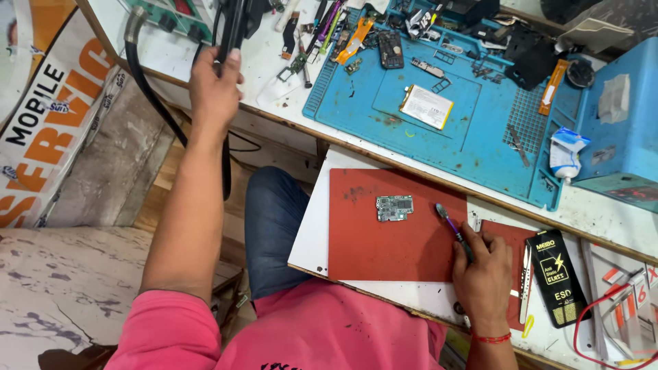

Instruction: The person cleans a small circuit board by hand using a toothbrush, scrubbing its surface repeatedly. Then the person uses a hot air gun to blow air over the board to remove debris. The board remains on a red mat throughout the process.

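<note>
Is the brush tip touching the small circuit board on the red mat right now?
No. The brush in the right hand points toward the circuit board, but bare red mat shows between them.

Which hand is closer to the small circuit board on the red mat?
Right. The right hand, holding a brush-like tool, rests just right of and below the circuit board. The left hand is far up and left, gripping a black handle.

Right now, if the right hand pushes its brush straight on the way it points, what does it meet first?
Likely the small circuit board on the red mat: the right hand aims the brush up-left, though the line may pass just beside it.
</note>
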